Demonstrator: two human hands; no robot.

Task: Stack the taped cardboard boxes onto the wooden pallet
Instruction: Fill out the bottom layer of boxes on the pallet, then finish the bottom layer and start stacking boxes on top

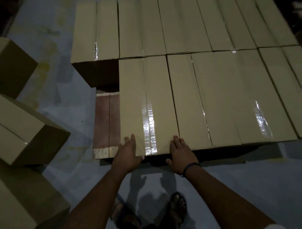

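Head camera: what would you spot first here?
First, the big block of taped cardboard boxes across the middle and right. Then the left hand and right hand resting flat on the near edge of the front box. Beside it, a bare corner of the wooden pallet shows, with loose boxes on the floor at left.

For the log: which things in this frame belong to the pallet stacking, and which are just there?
Belongs to the job:
- box under both hands
- left hand and right hand, resting on its near corners
- wooden pallet, bare strip at left
- stacked boxes
- loose boxes on the floor, left

Just there:
- stained floor
- sandals
- wristband
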